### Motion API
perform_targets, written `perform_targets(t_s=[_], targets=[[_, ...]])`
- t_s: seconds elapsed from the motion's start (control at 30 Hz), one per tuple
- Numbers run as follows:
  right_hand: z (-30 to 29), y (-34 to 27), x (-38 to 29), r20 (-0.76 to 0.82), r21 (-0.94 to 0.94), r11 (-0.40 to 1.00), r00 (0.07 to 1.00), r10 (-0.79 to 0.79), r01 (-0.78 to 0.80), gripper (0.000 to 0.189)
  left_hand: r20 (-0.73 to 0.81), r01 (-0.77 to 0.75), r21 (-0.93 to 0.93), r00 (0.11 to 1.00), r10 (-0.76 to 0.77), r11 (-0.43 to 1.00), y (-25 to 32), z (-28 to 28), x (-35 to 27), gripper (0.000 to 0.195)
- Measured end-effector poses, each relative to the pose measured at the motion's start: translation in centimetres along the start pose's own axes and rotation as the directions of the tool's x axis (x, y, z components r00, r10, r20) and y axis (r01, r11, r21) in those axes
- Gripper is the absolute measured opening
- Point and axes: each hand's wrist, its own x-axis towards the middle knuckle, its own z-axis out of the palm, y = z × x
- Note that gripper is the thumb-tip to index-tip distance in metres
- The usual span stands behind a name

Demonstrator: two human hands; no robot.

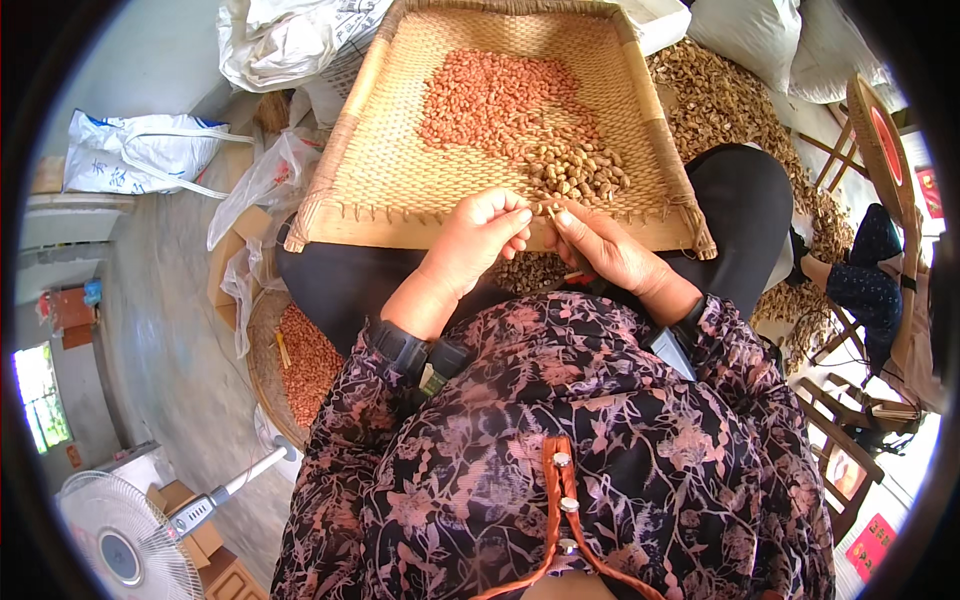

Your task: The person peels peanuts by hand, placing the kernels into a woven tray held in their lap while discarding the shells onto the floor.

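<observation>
My left hand is over the front edge of a woven bamboo tray, its thumb and forefinger pinched at what looks like a peanut pod, largely hidden by the fingers. My right hand meets it there and grips a slim tool with a dark handle; its exact kind cannot be told. Just beyond the fingers lies a small heap of unshelled peanuts. Farther up the tray spreads a larger patch of shelled reddish peanut kernels. The tray rests across my legs.
Empty peanut shells cover the floor at right. Below left stands a round basket of peanut kernels. An electric fan, a cardboard box and plastic bags are at left. Another person's leg shows at right.
</observation>
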Motion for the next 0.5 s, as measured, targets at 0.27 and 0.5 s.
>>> perform_targets(t_s=[0.27,0.5], targets=[[0.9,-1.8,-0.2,0.013,-0.221,0.969,0.994,-0.107,0.107,0.033,0.039,-0.044,0.234,0.999,0.036,0.971,0.3,0.0,-0.5,0.01],[0.8,-1.0,0.0,0.009,-0.219,0.965,0.99,-0.144,0.142,0.027,0.088,-0.179,0.41,0.984,0.157,0.894,-0.5,0.1,-0.1,0.008]])
